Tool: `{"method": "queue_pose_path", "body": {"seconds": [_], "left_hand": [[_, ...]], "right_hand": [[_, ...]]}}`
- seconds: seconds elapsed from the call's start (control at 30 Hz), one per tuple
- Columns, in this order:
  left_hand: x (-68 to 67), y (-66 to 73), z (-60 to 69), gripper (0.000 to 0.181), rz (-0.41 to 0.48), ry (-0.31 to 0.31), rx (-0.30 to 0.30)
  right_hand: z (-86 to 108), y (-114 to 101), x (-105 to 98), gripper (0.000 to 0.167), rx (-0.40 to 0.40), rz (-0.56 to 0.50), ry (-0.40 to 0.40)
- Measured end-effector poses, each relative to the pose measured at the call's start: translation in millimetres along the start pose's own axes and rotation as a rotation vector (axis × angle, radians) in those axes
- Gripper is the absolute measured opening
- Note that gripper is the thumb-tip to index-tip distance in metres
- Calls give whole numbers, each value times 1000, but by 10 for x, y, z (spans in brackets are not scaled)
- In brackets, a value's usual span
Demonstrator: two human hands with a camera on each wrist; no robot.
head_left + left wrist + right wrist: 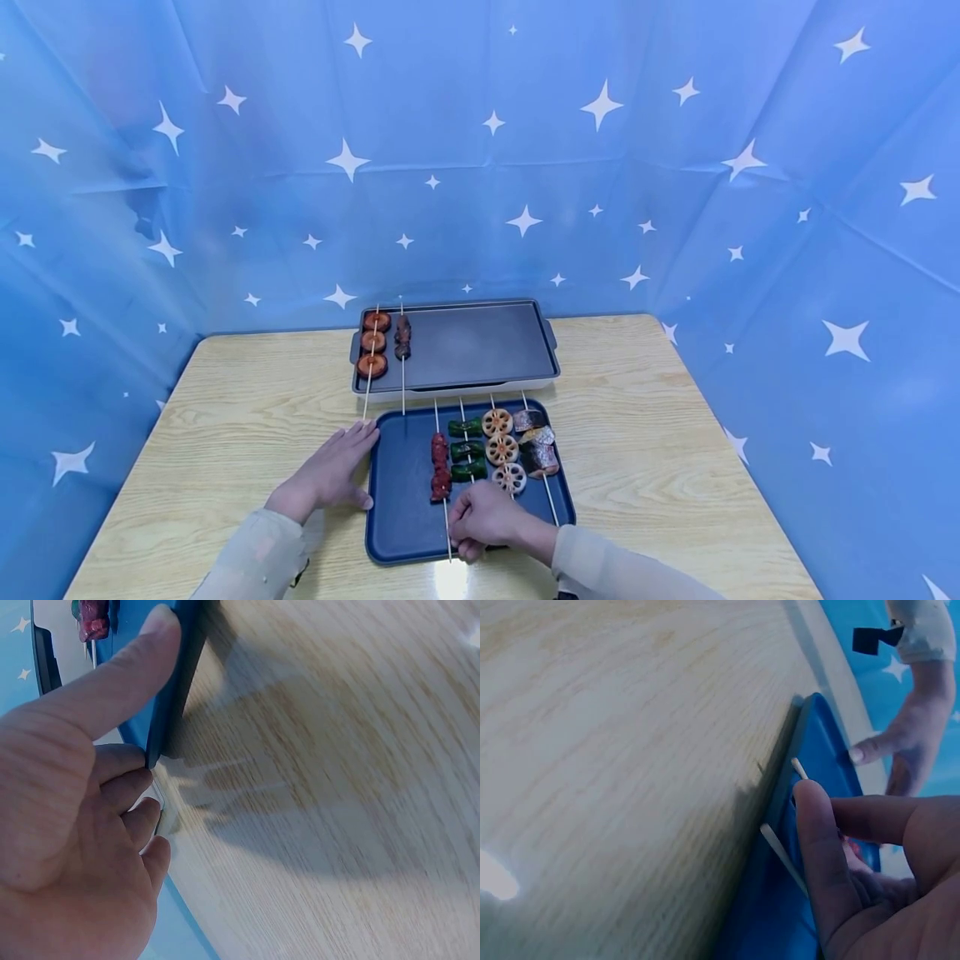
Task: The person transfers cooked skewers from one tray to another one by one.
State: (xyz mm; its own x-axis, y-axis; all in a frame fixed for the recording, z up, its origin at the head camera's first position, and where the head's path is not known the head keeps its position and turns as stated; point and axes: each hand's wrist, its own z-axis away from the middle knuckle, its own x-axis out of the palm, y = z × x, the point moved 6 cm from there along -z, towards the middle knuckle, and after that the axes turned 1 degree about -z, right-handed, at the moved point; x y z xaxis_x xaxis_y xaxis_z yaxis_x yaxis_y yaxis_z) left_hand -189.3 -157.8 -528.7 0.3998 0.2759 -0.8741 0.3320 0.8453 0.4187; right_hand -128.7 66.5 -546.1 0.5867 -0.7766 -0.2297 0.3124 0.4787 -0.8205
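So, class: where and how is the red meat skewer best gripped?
Probably by its stick, at the bare near end, pinched finger-and-thumb from the near side of the tray: that end is thin, reaches the near rim and is clear of the meat, which green pepper crowds on the right.

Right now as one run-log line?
left hand: on blue tray, left rim | right hand: pinches red meat skewer by stick | tray: green pepper, lotus root, fish | griddle: orange slices, dark meat
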Motion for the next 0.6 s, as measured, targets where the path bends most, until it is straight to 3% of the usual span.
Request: {"method": "queue_pose_path", "body": {"seconds": [0.2,0.37,0.5,0.6], "left_hand": [[-7,10,14,103,1,4,3],[-12,13,22,103,5,10,3],[-8,13,22,101,12,12,-2],[-6,17,32,99,20,14,-4]], "right_hand": [[26,-48,-165,7,-21,57,8],[56,-185,-466,12,-146,157,63],[84,-277,-794,16,-244,295,183],[123,-303,-1048,18,-267,382,292]]}}
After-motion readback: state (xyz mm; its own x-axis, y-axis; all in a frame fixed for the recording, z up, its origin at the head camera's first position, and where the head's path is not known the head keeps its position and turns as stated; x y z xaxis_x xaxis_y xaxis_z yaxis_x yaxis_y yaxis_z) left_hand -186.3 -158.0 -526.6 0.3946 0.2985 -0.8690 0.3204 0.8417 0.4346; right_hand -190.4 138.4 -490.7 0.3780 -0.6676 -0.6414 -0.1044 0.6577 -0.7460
